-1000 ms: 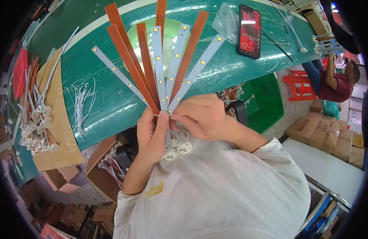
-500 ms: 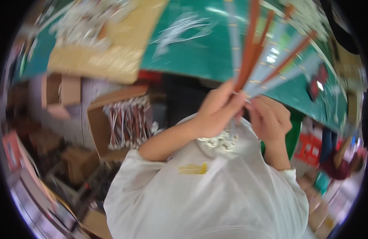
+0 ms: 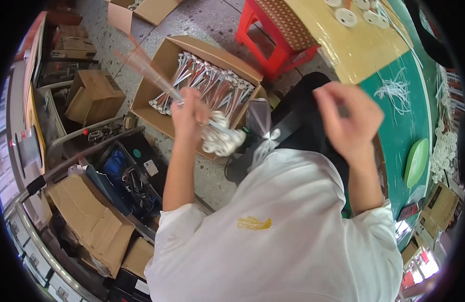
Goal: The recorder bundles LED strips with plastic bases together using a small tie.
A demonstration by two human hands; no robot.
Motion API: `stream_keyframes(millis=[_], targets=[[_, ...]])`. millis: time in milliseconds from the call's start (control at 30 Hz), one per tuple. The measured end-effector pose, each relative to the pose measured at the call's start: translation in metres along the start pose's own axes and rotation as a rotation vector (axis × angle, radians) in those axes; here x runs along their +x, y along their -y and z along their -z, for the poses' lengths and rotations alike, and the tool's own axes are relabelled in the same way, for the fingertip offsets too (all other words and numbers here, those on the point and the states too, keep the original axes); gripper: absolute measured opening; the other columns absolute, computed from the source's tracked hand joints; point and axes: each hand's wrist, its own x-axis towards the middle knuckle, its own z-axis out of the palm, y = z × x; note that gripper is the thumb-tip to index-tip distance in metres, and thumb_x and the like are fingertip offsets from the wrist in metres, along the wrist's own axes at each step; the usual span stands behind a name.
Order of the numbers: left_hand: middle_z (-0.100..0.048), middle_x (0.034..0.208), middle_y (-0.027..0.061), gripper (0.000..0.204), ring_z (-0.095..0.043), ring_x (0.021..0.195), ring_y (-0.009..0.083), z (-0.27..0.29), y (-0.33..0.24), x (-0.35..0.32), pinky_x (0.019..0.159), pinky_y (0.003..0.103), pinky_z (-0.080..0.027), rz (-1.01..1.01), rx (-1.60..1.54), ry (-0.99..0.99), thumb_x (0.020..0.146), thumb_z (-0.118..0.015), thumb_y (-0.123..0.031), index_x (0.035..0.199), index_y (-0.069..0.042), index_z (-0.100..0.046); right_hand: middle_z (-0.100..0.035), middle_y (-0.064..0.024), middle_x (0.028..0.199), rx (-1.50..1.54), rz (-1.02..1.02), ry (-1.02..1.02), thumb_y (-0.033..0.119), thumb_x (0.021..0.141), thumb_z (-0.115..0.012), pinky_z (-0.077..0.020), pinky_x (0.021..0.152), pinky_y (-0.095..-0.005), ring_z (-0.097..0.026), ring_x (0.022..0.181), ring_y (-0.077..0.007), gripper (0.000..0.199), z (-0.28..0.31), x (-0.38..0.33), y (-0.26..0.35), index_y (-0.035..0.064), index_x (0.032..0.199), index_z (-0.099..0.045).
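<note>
My left hand, out over the near side of an open cardboard box, is closed around a bundle of long, thin strips. The strips' blurred ends point up and left, and a cluster of white round ends hangs on the other side of my fist. Inside the box lie several similar bundles of grey and brown strips with white ends. My right hand is raised between my lap and the table edge; its fingers are bent, apart from the thumb, with nothing visible in them.
A red stool with a woven seat stands beyond the box. On the green table are a tan sheet, white discs, thin white ties and a green dish. Left are cartons and a metal rail.
My view has turned left toward the box. The bundle, earlier at both hands over the table edge, is now in my left hand by the box. My right hand has come away from it.
</note>
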Motion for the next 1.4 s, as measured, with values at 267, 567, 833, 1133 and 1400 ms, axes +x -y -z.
stream_keyframes(millis=[267,567,833,1133,1400], targets=[[-0.057,0.065,0.0105,0.032,-0.060,0.060,0.0288,0.222,0.099,0.055,0.067,0.043,-0.051,-0.128,1.351,-0.218,0.089,-0.062,-0.029,0.104,-0.002,-0.059,-0.068,-0.0078,0.088,-0.109,-0.275,-0.310,0.001,0.093,-0.060,-0.0527,0.071,-0.0224,-0.063,0.077,-0.0103,0.013,0.045,-0.031,-0.074,-0.0061,0.102,-0.067],[-0.069,0.085,0.0097,0.034,-0.069,0.079,0.0271,0.257,0.112,0.078,0.071,0.040,-0.054,0.362,0.807,-0.179,0.096,-0.055,-0.022,0.128,-0.011,-0.054,-0.068,-0.0044,0.095,-0.331,-0.582,-0.238,0.016,0.099,-0.055,-0.0453,0.080,-0.0227,-0.059,0.090,-0.0093,0.023,0.076,-0.060,-0.120,-0.0026,0.105,-0.068],[-0.026,0.150,0.0295,0.082,-0.025,0.142,0.0408,0.168,0.093,0.067,0.112,0.053,-0.029,0.194,-0.780,0.412,0.078,-0.069,-0.040,0.145,-0.009,-0.032,-0.064,-0.0044,0.100,-0.311,-0.538,-0.180,0.011,0.098,-0.056,-0.0444,0.084,-0.0234,-0.056,0.090,-0.0104,0.019,0.072,-0.057,-0.120,-0.0035,0.108,-0.063],[-0.056,0.111,0.0238,0.026,-0.066,0.094,0.0344,0.203,0.166,0.111,0.082,0.040,-0.056,0.337,-0.168,-0.432,0.089,-0.055,0.005,0.113,-0.001,-0.046,-0.060,-0.0029,0.097,-0.319,-0.571,-0.152,0.011,0.096,-0.060,-0.0448,0.081,-0.0221,-0.055,0.089,-0.0087,0.018,0.064,-0.049,-0.115,-0.0024,0.108,-0.061],[-0.034,0.143,0.0210,0.112,-0.061,0.105,0.0282,0.160,0.077,0.082,0.072,0.035,-0.058,-0.404,0.482,-0.322,0.083,-0.061,0.011,0.150,-0.031,0.019,-0.056,-0.0001,0.091,-0.272,-0.543,-0.157,0.012,0.095,-0.061,-0.0424,0.076,-0.0199,-0.051,0.083,-0.0070,0.017,0.066,-0.054,-0.122,-0.0013,0.106,-0.061]])
